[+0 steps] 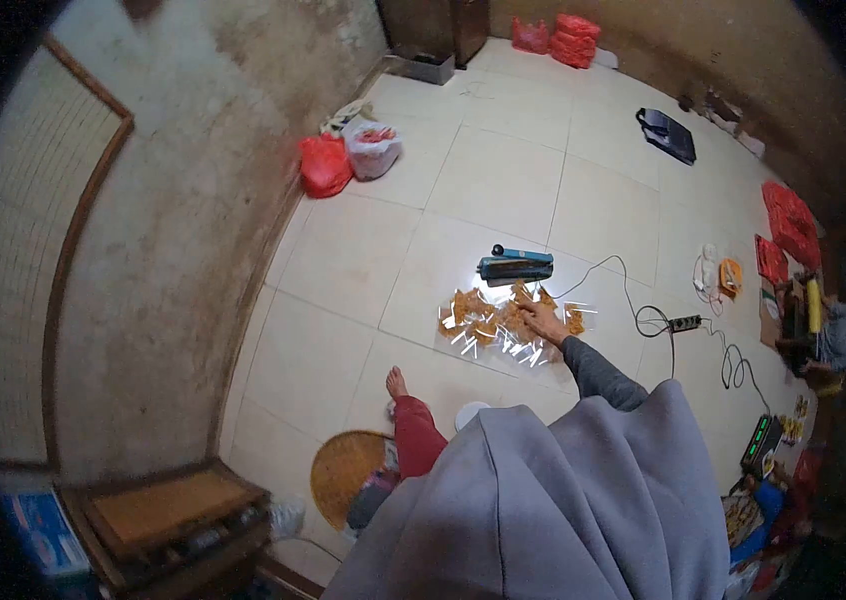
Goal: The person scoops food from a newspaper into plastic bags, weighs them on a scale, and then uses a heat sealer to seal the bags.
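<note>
My right hand (540, 322), in a dark grey sleeve, reaches down to a group of clear plastic packets (481, 322) with orange-brown snack pieces inside. Its fingers look stretched out onto the packets, and I cannot make out anything held in them. One more small packet (575, 319) lies just to the right of the hand. Behind the packets stands a blue bag sealer (515, 267) with a long lever arm. My left hand is out of sight, and grey cloth covers much of the lower view.
A black cable runs from the sealer to a power strip (684, 323). Left of my foot (397, 382) lies a woven tray (343, 470). Red and white bags (373, 150) sit by the wall. Another person (838, 335) sits at far right near red bundles (791, 222).
</note>
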The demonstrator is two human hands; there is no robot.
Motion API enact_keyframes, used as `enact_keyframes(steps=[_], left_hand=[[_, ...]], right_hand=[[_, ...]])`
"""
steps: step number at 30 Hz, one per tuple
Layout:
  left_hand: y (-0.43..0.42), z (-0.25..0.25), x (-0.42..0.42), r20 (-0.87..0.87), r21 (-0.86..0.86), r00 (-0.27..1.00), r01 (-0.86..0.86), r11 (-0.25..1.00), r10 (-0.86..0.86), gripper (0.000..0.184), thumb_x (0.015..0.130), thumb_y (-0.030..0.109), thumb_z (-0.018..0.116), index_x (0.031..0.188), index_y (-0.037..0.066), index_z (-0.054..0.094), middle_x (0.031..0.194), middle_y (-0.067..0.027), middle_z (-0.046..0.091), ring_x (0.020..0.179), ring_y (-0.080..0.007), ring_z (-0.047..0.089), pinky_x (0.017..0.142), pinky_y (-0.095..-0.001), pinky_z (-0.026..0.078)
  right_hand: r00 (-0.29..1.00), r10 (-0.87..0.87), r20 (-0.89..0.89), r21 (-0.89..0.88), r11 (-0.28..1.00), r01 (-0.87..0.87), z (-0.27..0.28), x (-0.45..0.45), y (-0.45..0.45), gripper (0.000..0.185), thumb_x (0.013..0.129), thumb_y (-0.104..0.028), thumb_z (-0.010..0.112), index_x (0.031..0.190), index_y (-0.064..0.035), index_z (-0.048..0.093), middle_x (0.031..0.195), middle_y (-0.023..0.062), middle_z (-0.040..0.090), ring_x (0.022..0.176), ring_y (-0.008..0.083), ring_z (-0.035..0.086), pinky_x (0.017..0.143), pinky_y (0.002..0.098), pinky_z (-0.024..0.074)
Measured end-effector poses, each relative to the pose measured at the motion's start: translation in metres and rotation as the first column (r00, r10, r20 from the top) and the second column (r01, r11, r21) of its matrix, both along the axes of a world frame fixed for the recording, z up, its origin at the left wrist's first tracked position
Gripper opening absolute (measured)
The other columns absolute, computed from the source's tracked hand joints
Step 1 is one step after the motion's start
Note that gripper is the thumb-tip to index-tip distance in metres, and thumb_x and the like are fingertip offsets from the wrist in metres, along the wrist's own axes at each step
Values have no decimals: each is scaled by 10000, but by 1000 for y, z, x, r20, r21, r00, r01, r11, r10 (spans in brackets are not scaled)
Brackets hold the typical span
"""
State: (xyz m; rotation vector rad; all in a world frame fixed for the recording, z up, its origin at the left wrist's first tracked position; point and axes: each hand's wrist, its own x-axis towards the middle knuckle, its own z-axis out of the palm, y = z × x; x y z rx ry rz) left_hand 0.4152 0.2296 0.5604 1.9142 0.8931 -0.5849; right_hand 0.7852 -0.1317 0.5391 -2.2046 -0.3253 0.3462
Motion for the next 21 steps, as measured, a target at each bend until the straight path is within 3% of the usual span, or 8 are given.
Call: enact_keyframes(steps=[2,4,5,6,7,8,11,21], left_hand=[[41,-13,21,3,-20,999,32,999,-32,337,731,281,518,1028,120,519,1034,-88,522,925,-285,500,775,-392,389],[92,-23,51,6,-37,997,83,996,-83,338,731,282,519,1028,120,518,1032,-89,522,925,-286,500,775,-392,389],[115,-25,61,-6,-44,996,90,995,-91,338,731,283,519,1028,120,518,1032,-89,522,925,-287,500,775,-392,390],[137,-24,72,-20,-55,996,91,994,-92,339,731,283,520,1028,120,518,1031,-90,523,925,-287,500,775,-392,390],[160,-23,83,-30,-62,995,92,994,-94,339,731,284,520,1028,120,518,1031,-90,523,925,-288,500,775,-393,390],[181,-22,98,-37,-61,994,101,993,-104,340,730,285,520,1028,120,517,1030,-91,523,925,-288,500,775,-393,390],[237,-13,145,-44,-58,985,166,984,-169,341,730,286,521,1028,120,517,1028,-92,524,924,-290,500,775,-393,391],[239,-35,415,122,-163,763,646,746,-635,346,729,293,523,1029,120,515,1022,-97,526,923,-295,500,776,-395,393]], right_hand=[[992,118,40,-123,986,-112,23,5,30,249,761,-210,466,889,-34,585,843,156,582,792,313,553,706,373,433],[989,138,-49,-279,949,-146,-18,5,39,290,779,-201,453,988,-20,538,884,178,573,803,288,556,700,348,438],[995,-74,62,-168,982,83,-50,-17,36,250,747,-211,468,895,-42,576,824,175,571,762,342,539,674,409,433],[967,-228,-112,-367,914,173,-37,-43,40,250,770,-205,448,931,-47,556,837,189,561,748,304,549,698,363,438],[975,-223,0,-547,816,186,-52,-73,36,285,750,-179,461,976,-20,530,857,149,578,732,285,558,749,357,439],[953,-292,-81,-600,778,187,-51,-89,33,285,750,-182,461,974,-21,532,858,148,579,734,285,558,749,357,439],[830,-495,-257,-616,746,254,-24,-115,35,286,749,-191,462,968,-22,535,858,147,579,739,283,558,748,357,438],[555,-781,-286,-560,606,565,-26,-88,120,290,747,-220,466,949,-28,547,860,144,582,755,278,558,747,355,438]])
